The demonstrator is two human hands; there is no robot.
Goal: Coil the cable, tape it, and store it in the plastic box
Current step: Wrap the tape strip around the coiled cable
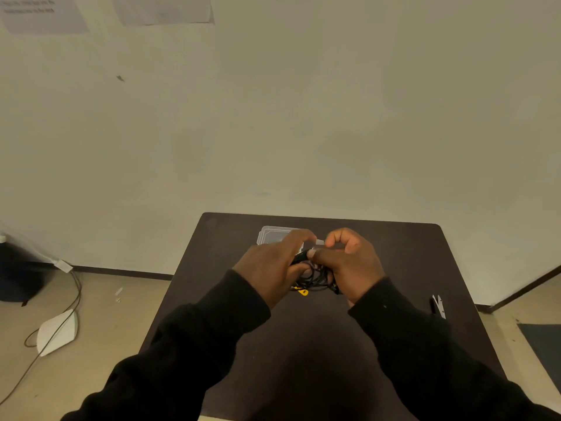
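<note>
A black coiled cable (315, 276) with a yellow tag at its lower edge is held above the dark table (303, 344). My left hand (270, 268) grips the coil's left side. My right hand (352, 262) grips its right side, thumb pressed on the top strands. A small pale strip of tape (319, 241) shows between my two sets of fingertips, above the coil. The clear plastic box (271, 233) lies at the table's far side, partly hidden behind my left hand.
A small black-and-white tool (437, 305) lies near the table's right edge. On the floor to the left are a white device (57, 331) with a trailing cord and a dark bin (18, 275). The wall stands right behind the table.
</note>
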